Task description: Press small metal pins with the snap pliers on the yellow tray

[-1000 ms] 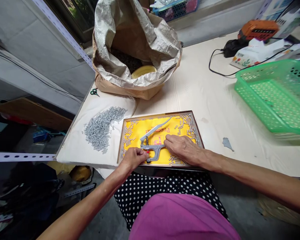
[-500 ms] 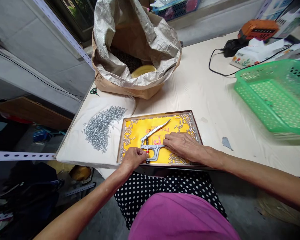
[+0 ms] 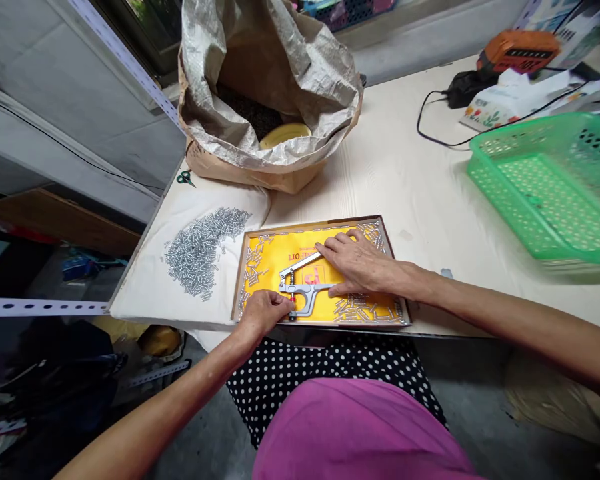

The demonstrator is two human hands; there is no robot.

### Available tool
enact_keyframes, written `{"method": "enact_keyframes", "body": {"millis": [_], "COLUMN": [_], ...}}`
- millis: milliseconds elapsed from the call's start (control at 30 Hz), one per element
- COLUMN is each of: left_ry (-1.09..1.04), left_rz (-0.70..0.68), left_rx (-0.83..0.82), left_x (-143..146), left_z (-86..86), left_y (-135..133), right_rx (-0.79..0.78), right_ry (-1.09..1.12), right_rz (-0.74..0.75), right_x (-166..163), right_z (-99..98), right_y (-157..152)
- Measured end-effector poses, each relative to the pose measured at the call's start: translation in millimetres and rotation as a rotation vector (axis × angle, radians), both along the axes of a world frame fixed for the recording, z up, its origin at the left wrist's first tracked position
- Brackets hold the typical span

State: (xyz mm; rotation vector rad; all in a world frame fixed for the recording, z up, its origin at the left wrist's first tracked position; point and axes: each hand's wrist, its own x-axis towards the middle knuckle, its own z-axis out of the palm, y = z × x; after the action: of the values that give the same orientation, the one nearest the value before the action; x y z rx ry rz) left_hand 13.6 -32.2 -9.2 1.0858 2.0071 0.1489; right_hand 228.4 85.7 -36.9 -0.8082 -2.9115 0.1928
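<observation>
A shallow tray (image 3: 386,235) with a yellow liner lies at the table's near edge, with small silver metal pieces (image 3: 360,308) strewn along its sides. In it sits a grey metal hand press (image 3: 305,293) with a long lever. My right hand (image 3: 357,261) lies over the lever, fingers curled on it. My left hand (image 3: 263,313) is pinched shut at the jaw of the press, holding something too small to name.
A heap of silver pieces (image 3: 200,243) lies on a white cloth (image 3: 145,293) left of the tray. Behind stand a big open paper sack (image 3: 265,93) and green scissors (image 3: 184,177). A green basket (image 3: 550,190), a cable (image 3: 430,130) and boxes are at the right.
My right hand has moved up from the press body onto the lever, and the lever has come down. My left hand stays at the jaw. The view shifted slightly.
</observation>
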Motion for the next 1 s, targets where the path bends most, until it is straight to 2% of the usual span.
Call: {"method": "enact_keyframes", "body": {"millis": [67,233,300,400,500,733,867,1000], "left_ry": [0.084,0.342,0.382,0.398,0.407,0.432,0.424,0.41], "left_rz": [-0.085,-0.444,-0.612,-0.763,-0.802,-0.746,-0.741,-0.727], "left_rx": [0.088,0.629,0.688,0.646,0.563,0.503,0.464,0.48], "left_x": [2,19,28,36,37,28,27,23], "left_z": [2.1,-1.5,-6.2,-11.1,-10.3,-4.0,-6.8,-12.1], "left_y": [-5,-7,3,25,40,53,58,60], "right_rx": [-0.013,0.015,0.031,0.034,0.018,-0.077,-0.153,-0.136], "right_ry": [-0.035,-0.018,0.008,0.035,0.042,0.05,0.045,0.03], "right_rz": [0.003,0.017,0.017,0.027,0.019,-0.02,0.003,-0.019], "right_x": [0,2,3,2,-3,-24,-29,-28], "right_z": [3.2,5.5,5.7,5.4,3.1,-3.6,-5.6,-3.0], "right_y": [-3,-10,-12,-15,-16,-5,1,3]}}
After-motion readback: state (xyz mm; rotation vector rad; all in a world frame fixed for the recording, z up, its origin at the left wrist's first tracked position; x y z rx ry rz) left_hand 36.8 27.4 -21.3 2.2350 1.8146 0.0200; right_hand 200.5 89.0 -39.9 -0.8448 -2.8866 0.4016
